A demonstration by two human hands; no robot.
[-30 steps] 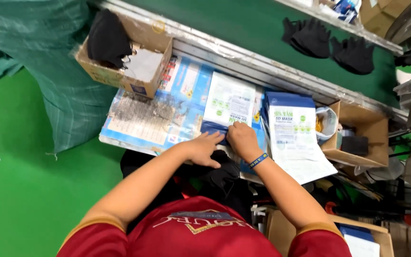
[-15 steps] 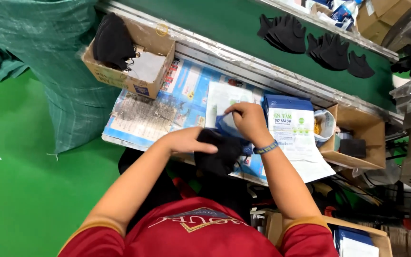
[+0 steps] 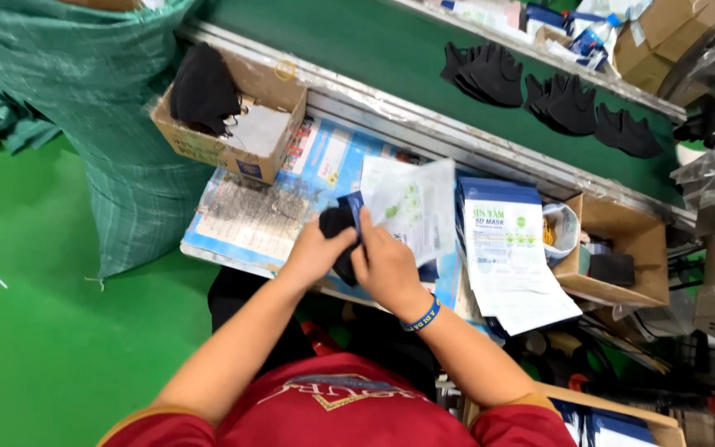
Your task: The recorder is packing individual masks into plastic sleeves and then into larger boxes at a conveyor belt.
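Note:
My left hand (image 3: 318, 250) grips a bundle of black face masks (image 3: 338, 225) at its left side. My right hand (image 3: 386, 261), with a blue wristband, holds a clear white-and-blue packaging pouch (image 3: 411, 205) by its open end. The masks sit at the pouch's mouth, partly inside it. Both hands meet above the blue printed sheet (image 3: 250, 217) that covers the worktable. A stack of the same pouches (image 3: 502, 240) lies just right of my right hand.
A cardboard box (image 3: 233, 124) with black masks stands at the left. A green conveyor belt (image 3: 357, 58) behind carries several black masks (image 3: 539, 91). A second cardboard box (image 3: 622, 248) sits at the right, and a green woven sack (image 3: 93, 108) fills the left side.
Both hands rose from the table edge. The left hand brought the black masks up and the right hand lifted a pouch off the table; now the masks enter the pouch.

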